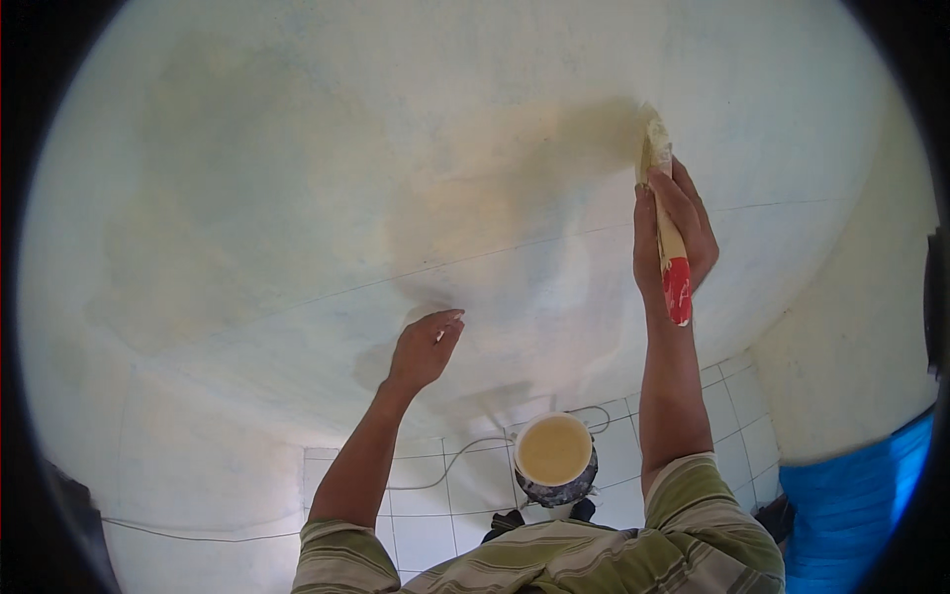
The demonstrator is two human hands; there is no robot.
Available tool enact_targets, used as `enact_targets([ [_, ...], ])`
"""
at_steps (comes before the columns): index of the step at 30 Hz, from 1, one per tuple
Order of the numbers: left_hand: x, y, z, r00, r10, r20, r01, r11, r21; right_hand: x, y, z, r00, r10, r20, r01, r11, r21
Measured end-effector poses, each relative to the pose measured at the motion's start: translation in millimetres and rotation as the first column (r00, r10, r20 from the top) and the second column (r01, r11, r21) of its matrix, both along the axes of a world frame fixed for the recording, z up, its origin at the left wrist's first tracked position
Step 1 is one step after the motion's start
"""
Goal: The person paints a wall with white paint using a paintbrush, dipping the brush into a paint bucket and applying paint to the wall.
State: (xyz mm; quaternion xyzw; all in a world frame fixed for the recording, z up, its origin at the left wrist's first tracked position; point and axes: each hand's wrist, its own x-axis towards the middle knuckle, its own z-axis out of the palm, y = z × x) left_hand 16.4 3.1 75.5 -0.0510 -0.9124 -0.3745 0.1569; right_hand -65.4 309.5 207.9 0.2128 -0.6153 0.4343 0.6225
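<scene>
My right hand (677,233) is raised to the wall (297,218), its fingers wrapped round the handle of a paintbrush (673,257). The handle is pale wood with a red, paint-spotted end, and it points down toward me. Cream paint coats the bristles, which rest against the wall at the upper right, beside a darker damp-looking patch. Lower and to the left, my left hand (424,348) is near the wall, fingers curled together. White specks show at its fingertips; whether these are paint or a small held piece is unclear.
Below stands a round tub of cream-coloured paint (554,449) on a dark, paint-splashed support. A thin cable (457,461) runs behind it over the white tiled floor (421,495). At the lower right hangs or lies a blue cloth or sheet (851,505) near the side wall.
</scene>
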Motion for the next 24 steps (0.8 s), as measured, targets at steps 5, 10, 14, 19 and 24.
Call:
enact_targets([
  [5, -20, 5, -5, 1.000, -0.019, 0.018, 0.021, 0.991, -0.131, 5, -74, 1, 0.997, 0.059, 0.044, -0.066, 0.980, 0.187],
  [10, -43, -41, -47, 0.958, -0.157, -0.239, 0.066, 0.935, -0.349, 55, -153, 24, 0.875, 0.477, 0.084, -0.474, 0.809, 0.347],
  [14, -37, -11, -11, 0.983, -0.114, -0.147, 0.069, 0.957, -0.283, 8, -102, 0, 0.962, 0.273, 0.020, -0.259, 0.882, 0.393],
  [19, -43, -16, 3, 0.991, 0.016, 0.135, 0.012, 0.979, -0.205, 0, -10, 5, 0.998, -0.052, 0.018, 0.052, 0.998, 0.024],
  [24, -46, -2, 7, 0.995, -0.027, 0.098, 0.048, 0.975, -0.217, -4, -40, 19, 0.993, -0.090, -0.070, 0.091, 0.996, 0.007],
])
